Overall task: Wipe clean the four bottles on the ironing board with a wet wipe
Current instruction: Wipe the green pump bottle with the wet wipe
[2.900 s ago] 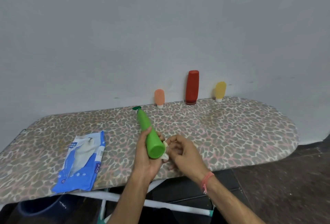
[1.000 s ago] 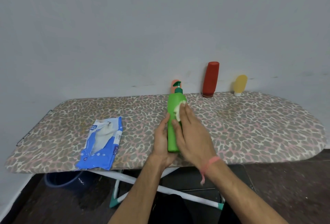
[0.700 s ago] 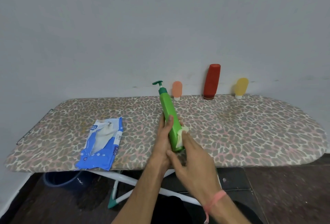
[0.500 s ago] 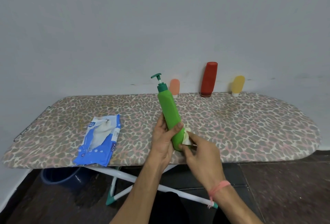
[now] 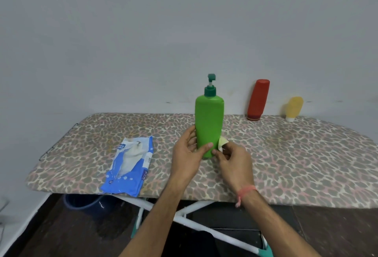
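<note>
A green pump bottle (image 5: pixel 209 125) stands upright near the middle of the leopard-print ironing board (image 5: pixel 296 160). My left hand (image 5: pixel 187 154) grips its lower part, thumb across the front. My right hand (image 5: pixel 233 159) pinches a folded white wet wipe (image 5: pixel 222 143) against the bottle's lower right side. A red bottle (image 5: pixel 258 99) and a yellow bottle (image 5: pixel 294 108) stand at the board's far edge against the wall. The small orange bottle is hidden behind the green one.
A blue and white wet wipe pack (image 5: pixel 131 164) lies on the board's left part. A grey wall rises right behind the board. Below the board are white legs (image 5: pixel 190 221) and a dark blue bucket (image 5: pixel 83 202) on a dark floor.
The green bottle went from tilted left to upright on the board. My left hand keeps its grip; my right hand with the wipe stays at the bottle's lower right.
</note>
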